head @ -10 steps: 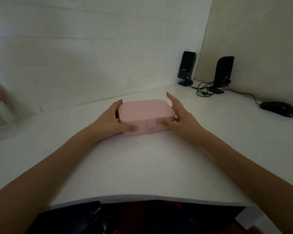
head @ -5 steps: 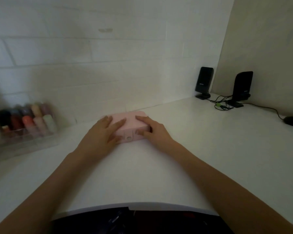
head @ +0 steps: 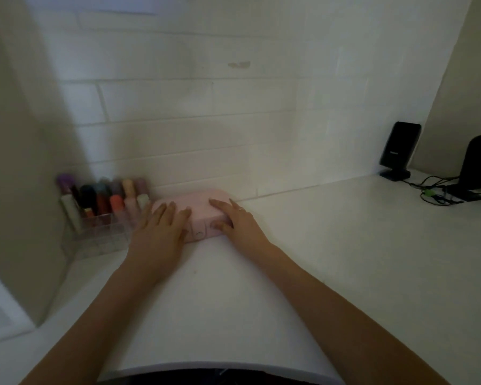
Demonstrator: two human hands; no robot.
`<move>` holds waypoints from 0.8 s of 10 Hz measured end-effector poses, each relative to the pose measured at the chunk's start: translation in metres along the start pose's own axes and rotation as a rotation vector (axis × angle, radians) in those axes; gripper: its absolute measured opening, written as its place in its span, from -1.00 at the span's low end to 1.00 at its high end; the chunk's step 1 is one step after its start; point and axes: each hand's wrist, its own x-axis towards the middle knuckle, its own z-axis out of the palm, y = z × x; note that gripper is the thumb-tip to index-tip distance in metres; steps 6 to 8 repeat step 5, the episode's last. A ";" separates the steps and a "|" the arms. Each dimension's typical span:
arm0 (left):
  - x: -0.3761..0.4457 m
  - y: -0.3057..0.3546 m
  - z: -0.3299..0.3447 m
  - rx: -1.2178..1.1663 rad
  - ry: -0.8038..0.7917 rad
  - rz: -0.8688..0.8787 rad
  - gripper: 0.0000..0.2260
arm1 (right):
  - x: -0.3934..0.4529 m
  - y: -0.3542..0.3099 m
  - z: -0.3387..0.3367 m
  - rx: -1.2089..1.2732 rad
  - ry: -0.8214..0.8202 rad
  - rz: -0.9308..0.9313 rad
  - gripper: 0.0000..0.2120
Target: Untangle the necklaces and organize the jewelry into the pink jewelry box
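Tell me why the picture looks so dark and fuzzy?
Head view: dim light overall; the bottles at left are smeared by motion blur; the pink box and both hands, left and right, are soft; the wide lens bends the desk edge.

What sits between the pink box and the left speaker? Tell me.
Nothing: the head view shows only bare white desk between the box and the left speaker.

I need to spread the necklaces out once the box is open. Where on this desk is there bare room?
Widest free patch: the white desk between the right hand and the speakers, back to the wall. Also bare: the strip in front of the pink jewelry box, between the forearms. Crowded: left of the left hand, by the clear organizer.
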 end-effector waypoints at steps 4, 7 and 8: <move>0.009 -0.014 0.016 -0.269 0.002 -0.042 -0.58 | 0.005 0.005 -0.005 0.107 -0.086 -0.019 -0.51; 0.012 -0.026 -0.012 -0.561 0.000 -0.181 -0.54 | 0.007 0.001 -0.049 0.322 0.166 -0.132 -0.65; 0.012 -0.026 -0.012 -0.561 0.000 -0.181 -0.54 | 0.007 0.001 -0.049 0.322 0.166 -0.132 -0.65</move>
